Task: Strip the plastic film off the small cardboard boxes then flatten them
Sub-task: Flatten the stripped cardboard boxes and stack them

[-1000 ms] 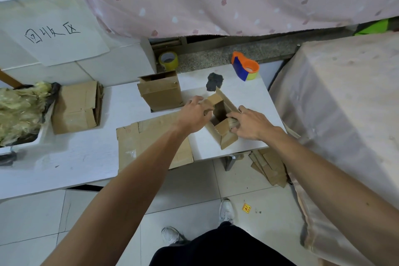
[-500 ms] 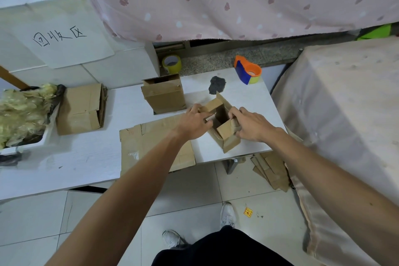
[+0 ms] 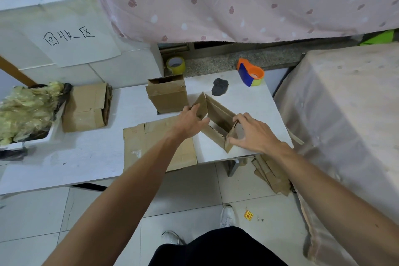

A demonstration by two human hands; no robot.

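Observation:
A small brown cardboard box (image 3: 218, 115) lies open on the white table (image 3: 92, 153) near its right end, its walls skewed into a slanted shape. My left hand (image 3: 191, 122) grips its far-left flap and wall. My right hand (image 3: 251, 134) grips the near-right end flap. Another small open box (image 3: 167, 95) stands upright just behind my left hand. A flattened cardboard sheet (image 3: 155, 142) lies under my left forearm at the table's front edge. A pile of crumpled yellowish plastic film (image 3: 26, 110) fills a bin at the far left.
A larger flattened box (image 3: 86, 107) lies left of centre. A tape dispenser (image 3: 250, 73) and a dark scrap (image 3: 220, 88) sit at the table's back right. A yellow tape roll (image 3: 176, 65) is on the ledge. Flattened cardboard (image 3: 272, 175) lies on the floor. A covered block (image 3: 345, 114) stands right.
My hands have pulled apart along the box, and the box has gone from an upright open shape to a longer, slanted, partly collapsed one.

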